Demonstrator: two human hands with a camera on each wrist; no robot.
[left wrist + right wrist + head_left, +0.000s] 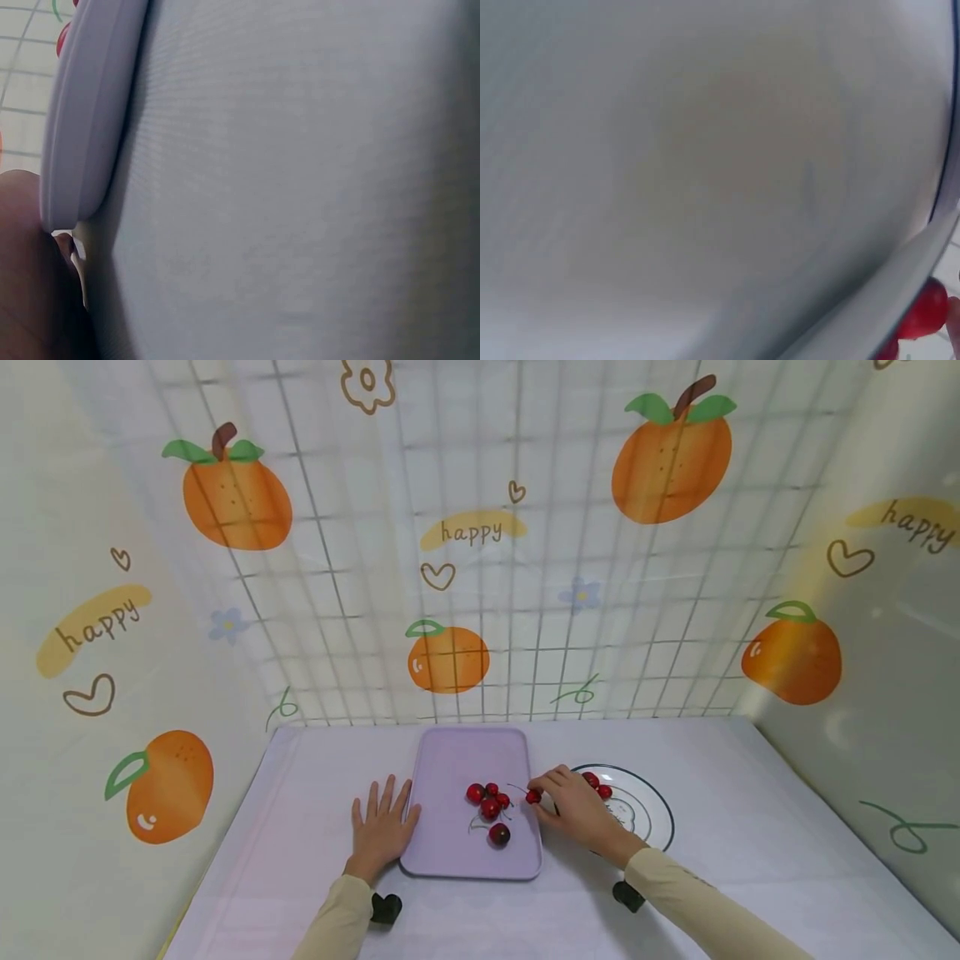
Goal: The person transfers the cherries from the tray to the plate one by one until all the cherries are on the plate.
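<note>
My right hand (pixel 581 810) pinches a dark red cherry (pixel 533 796) with a thin stem between thumb and fingers, over the right edge of the lilac tray (pixel 457 760). Several cherries (pixel 490 808) lie grouped on the right half of this tray. Partly under the right hand stands a white plate (pixel 660 814) with a dark rim. Cherries (pixel 604 792) sit on its far side; the hand covers part of it. My left hand (pixel 381 831) rests on the table with fingers spread, thumb at the tray's left edge. In the left wrist view the tray wall (pixel 90 112) rises beside that hand.
A white cloth covers the table (pixel 300 802). Behind it hangs a translucent curtain (pixel 525 635) printed with oranges, in front of a wire grid. Similar curtain sides stand left and right. Black heart-shaped pieces (pixel 386 908) show at both wrists.
</note>
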